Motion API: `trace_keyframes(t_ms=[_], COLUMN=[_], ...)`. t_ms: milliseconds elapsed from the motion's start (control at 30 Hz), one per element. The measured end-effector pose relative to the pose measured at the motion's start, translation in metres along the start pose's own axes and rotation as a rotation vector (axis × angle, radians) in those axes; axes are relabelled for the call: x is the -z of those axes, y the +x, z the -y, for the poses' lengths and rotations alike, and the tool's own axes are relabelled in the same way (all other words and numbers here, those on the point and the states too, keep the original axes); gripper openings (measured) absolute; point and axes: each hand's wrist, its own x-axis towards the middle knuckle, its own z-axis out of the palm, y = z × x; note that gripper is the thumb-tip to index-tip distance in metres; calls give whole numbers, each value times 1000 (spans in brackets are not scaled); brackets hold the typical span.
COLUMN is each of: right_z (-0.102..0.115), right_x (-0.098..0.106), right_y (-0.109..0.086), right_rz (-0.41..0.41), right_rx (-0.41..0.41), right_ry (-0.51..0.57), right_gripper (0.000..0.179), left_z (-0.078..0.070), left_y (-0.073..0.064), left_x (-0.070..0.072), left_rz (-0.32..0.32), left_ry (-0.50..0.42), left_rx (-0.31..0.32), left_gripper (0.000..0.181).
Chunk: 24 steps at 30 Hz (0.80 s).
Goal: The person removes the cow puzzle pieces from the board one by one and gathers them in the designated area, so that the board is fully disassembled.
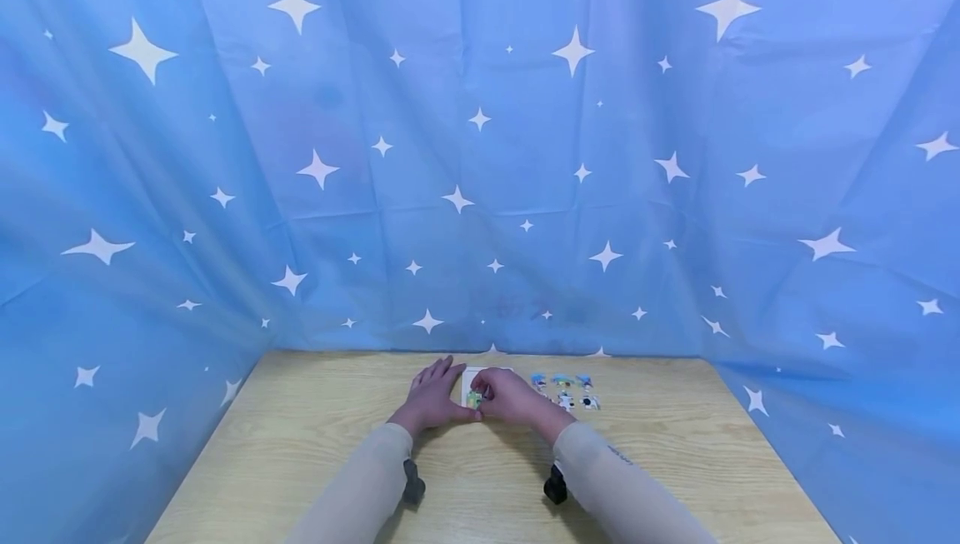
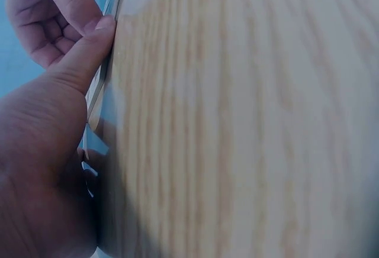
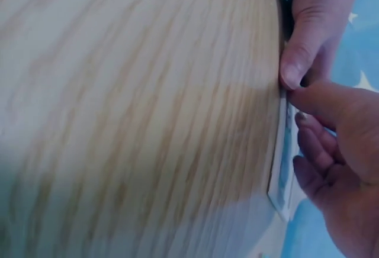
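Observation:
A shallow white-rimmed puzzle tray (image 1: 467,379) lies flat on the table, partly hidden under both hands. My left hand (image 1: 437,396) rests at its left side, fingers stretched away and thumb along the near edge. Over the tray, the curled fingers of my right hand (image 1: 513,398) pinch a small green and yellow puzzle piece (image 1: 474,399) at the near left corner. In the right wrist view, the tray's thin edge (image 3: 276,175) runs beneath the right hand, and the two thumbs touch or nearly touch. The fingers hide most of the piece.
Several loose puzzle pieces (image 1: 566,380) lie in rough rows to the right of the tray, beside the right hand. The wooden table (image 1: 660,444) ends at a blue star-patterned curtain (image 1: 480,161) behind and on both sides.

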Motion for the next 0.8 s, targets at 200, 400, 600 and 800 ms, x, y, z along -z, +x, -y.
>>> trace_keyframes(t_ms=[200, 400, 600, 800], right_z=[-4, -8, -6, -7], right_x=[-1, 3, 14, 22], right_y=[-2, -9, -22, -34], right_rz=[-34, -72, -87, -114], right_rx=[29, 31, 62, 89], right_ry=[-38, -7, 26, -6], right_gripper=[37, 38, 37, 35], left_z=[0, -1, -8, -18], left_y=[1, 0, -4, -9], left_x=[0, 1, 2, 10], left_rz=[1, 14, 2, 6], left_ry=[5, -1, 21, 15], left_rx=[0, 5, 0, 0], left_gripper=[111, 115, 117, 114])
